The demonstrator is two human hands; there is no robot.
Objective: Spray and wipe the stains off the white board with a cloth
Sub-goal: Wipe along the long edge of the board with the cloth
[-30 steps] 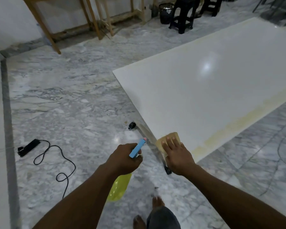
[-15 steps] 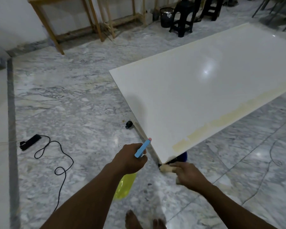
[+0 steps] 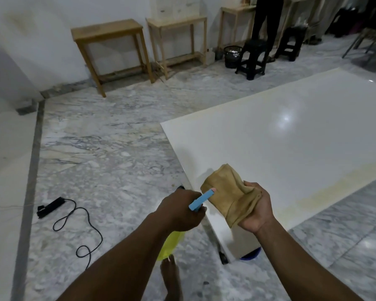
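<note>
Fingers [image 3: 255,189] grip cloth [image 3: 226,193] over glossy board [image 3: 291,137], marble floor [image 3: 106,159].

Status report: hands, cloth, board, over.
Left hand grips yellow plastic spray bottle, blue head. Right hand holds crumpled tan cloth above glossy white board corner. Yellowish stain band along near edge, unwiped. Black power strip on floor, apart.

One cloth [image 3: 228,194], one spray bottle [image 3: 201,199], one board [image 3: 280,144], two stools [image 3: 253,59] [image 3: 290,43].
</note>
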